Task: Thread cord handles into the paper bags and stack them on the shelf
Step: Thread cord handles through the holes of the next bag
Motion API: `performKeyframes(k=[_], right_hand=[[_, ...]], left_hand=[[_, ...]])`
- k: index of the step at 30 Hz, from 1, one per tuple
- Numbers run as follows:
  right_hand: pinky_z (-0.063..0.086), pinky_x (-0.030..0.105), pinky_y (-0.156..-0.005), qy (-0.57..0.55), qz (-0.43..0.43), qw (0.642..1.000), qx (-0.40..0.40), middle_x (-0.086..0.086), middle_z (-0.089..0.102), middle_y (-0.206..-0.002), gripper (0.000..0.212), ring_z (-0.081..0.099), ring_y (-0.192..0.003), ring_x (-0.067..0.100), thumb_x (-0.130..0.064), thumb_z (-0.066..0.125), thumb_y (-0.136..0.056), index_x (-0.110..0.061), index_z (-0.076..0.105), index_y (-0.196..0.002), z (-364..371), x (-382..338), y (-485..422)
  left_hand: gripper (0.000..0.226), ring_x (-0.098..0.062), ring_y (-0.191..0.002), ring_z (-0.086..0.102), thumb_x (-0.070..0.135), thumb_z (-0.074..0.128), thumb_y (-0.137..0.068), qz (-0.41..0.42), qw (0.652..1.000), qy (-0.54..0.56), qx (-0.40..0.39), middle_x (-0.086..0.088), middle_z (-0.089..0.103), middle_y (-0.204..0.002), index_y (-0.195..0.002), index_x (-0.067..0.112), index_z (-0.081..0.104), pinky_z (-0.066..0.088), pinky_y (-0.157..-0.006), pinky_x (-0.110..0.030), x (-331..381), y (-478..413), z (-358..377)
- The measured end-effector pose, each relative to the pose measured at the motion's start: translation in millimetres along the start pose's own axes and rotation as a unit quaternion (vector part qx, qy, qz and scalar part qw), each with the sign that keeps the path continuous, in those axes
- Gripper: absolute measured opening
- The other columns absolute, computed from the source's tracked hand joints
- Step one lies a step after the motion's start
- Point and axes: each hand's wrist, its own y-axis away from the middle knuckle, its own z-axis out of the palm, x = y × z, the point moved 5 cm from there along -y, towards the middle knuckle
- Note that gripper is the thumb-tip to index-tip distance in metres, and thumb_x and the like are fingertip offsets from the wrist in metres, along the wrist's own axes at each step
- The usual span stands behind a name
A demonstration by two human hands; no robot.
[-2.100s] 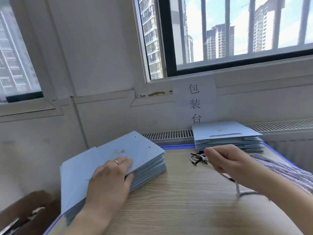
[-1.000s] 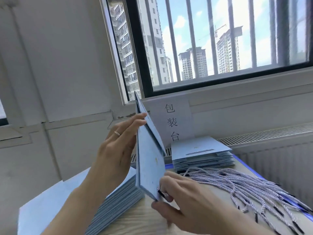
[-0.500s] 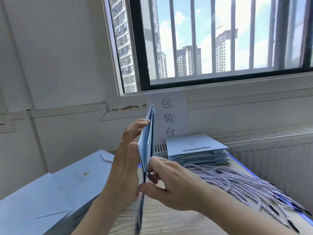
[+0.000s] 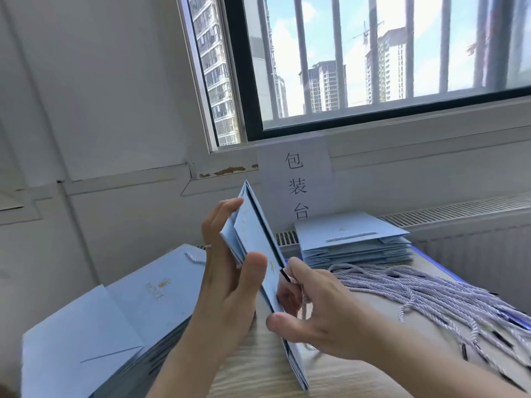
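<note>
Head view: you held one bag (image 4: 255, 239) upright and edge-on between your hands, its long axis running from the low near corner by the table (image 4: 258, 369) up and away toward the window. Your left hand (image 4: 230, 282) gripped it, with the thumb flat on the near face and the fingers (image 4: 222, 216) reaching round the far side. Your right hand (image 4: 321, 311) sat just right of the bag, touching it, and pinched a cord (image 4: 303, 304). The cord's black tip (image 4: 284, 274) pointed up and left at the bag, close to its edge. I could not make out the hole itself.

My judgement is that the threading turned on that small gap. The tip lay to the right of the paper, so the push would go leftward through the wall, and your right hand was the nearer one to make it.

Loose cords (image 4: 416, 285) lay piled on the table to your right. A left stack (image 4: 138, 300) lay beside your left arm, and a far stack (image 4: 350, 239), its top bag already carrying a handle, sat below the sign (image 4: 296, 179).
</note>
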Motion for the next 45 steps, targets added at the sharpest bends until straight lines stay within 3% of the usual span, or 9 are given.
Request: performKeyframes(k=[7, 12, 16, 19, 23, 27, 33, 40, 45], right_hand=[[0.036, 0.014, -0.06, -0.06, 0.022, 0.998, 0.005, -0.015, 0.056, -0.075, 0.032, 0.049, -0.06, 0.005, -0.049, 0.055, -0.075, -0.024, 0.035, -0.078, 0, 3, -1], [0.036, 0.013, -0.052, -0.057, 0.012, 0.998, 0.012, -0.022, 0.057, -0.075, 0.033, 0.05, -0.053, 0.003, -0.02, 0.06, -0.092, -0.022, 0.03, -0.078, -1, 4, -1], [0.03, 0.011, -0.052, -0.029, -0.013, 0.998, 0.055, -0.027, 0.052, -0.068, 0.041, 0.038, -0.052, 0.007, -0.012, 0.058, -0.095, -0.027, 0.024, -0.078, -4, 3, -1], [0.026, 0.014, -0.052, -0.019, -0.028, 0.997, 0.075, -0.02, 0.043, -0.066, 0.039, 0.029, -0.054, 0.01, -0.023, 0.052, -0.094, -0.036, 0.02, -0.076, -7, 0, -2], [0.028, 0.016, -0.053, 0.02, -0.042, 0.998, 0.05, -0.01, 0.045, -0.069, 0.035, 0.035, -0.056, 0.011, -0.025, 0.052, -0.095, -0.034, 0.022, -0.079, -10, -4, 0], [0.035, 0.023, -0.058, 0.042, -0.039, 0.998, 0.015, -0.007, 0.052, -0.072, 0.026, 0.04, -0.062, 0.01, -0.038, 0.047, -0.091, -0.029, 0.026, -0.079, -9, -8, 1], [0.041, 0.044, -0.06, -0.067, -0.028, 0.996, 0.049, 0.005, 0.05, -0.063, 0.048, 0.047, -0.059, 0.021, -0.046, 0.028, -0.099, -0.011, 0.045, -0.072, -24, -5, 1], [0.023, 0.019, -0.047, -0.055, 0.009, 0.989, 0.134, -0.011, 0.033, -0.05, 0.036, 0.026, -0.047, 0.007, -0.027, 0.051, -0.103, -0.02, 0.043, -0.068, -40, 7, -4], [0.025, 0.015, -0.048, -0.054, 0.007, 0.989, 0.135, -0.011, 0.039, -0.052, 0.011, 0.029, -0.046, 0.009, -0.025, 0.058, -0.099, -0.026, 0.06, -0.088, -41, 4, -4]], left_hand=[[0.087, 0.027, -0.107, 0.043, 0.081, 0.033, -0.085, 0.02, 0.999, -0.036, -0.031, 0.031, 0.022, -0.154, -0.152, 0.03, 0.014, 0.038, -0.091, -0.002, 1, -1, 2], [0.071, -0.011, -0.138, 0.042, 0.048, 0.059, -0.092, 0.052, 0.997, 0.01, -0.06, 0.018, 0.022, -0.158, -0.145, 0.032, 0.015, 0.054, -0.094, -0.028, 1, 1, -1], [0.045, -0.019, -0.123, 0.057, 0.018, 0.057, -0.094, 0.121, 0.991, -0.044, -0.025, -0.003, 0.028, -0.16, -0.113, 0.043, 0.025, 0.056, -0.085, -0.032, 3, 1, -9], [0.024, -0.016, -0.067, 0.053, 0.0, 0.045, -0.088, 0.172, 0.961, -0.207, 0.071, -0.013, 0.065, -0.113, -0.09, 0.024, 0.044, 0.045, -0.053, -0.026, 1, 1, -15], [0.029, -0.013, -0.053, 0.03, -0.009, 0.05, -0.072, 0.153, 0.929, -0.295, 0.163, 0.008, 0.038, -0.065, -0.063, 0.009, 0.071, 0.029, -0.049, -0.01, 4, 6, -10], [0.025, -0.005, -0.055, 0.045, 0.007, 0.057, -0.075, 0.007, 0.959, -0.209, 0.193, 0.011, 0.041, -0.054, -0.059, 0.025, 0.057, 0.03, -0.052, -0.009, 8, 11, 2], [0.039, -0.022, -0.059, 0.047, 0.048, 0.052, -0.084, -0.035, 0.979, -0.137, 0.15, 0.0, 0.059, -0.061, -0.07, 0.017, 0.069, 0.042, -0.047, -0.046, 0, 13, 3], [0.034, -0.017, -0.056, 0.046, 0.045, 0.062, -0.086, -0.052, 0.986, -0.059, 0.149, 0.005, 0.059, -0.058, -0.06, 0.023, 0.067, 0.038, -0.044, -0.032, 2, 12, 2], [0.061, -0.039, -0.07, 0.05, 0.063, 0.06, -0.08, -0.08, 0.984, -0.046, 0.149, -0.019, 0.061, -0.068, -0.066, 0.004, 0.068, 0.042, -0.054, -0.048, -1, 14, 3]])
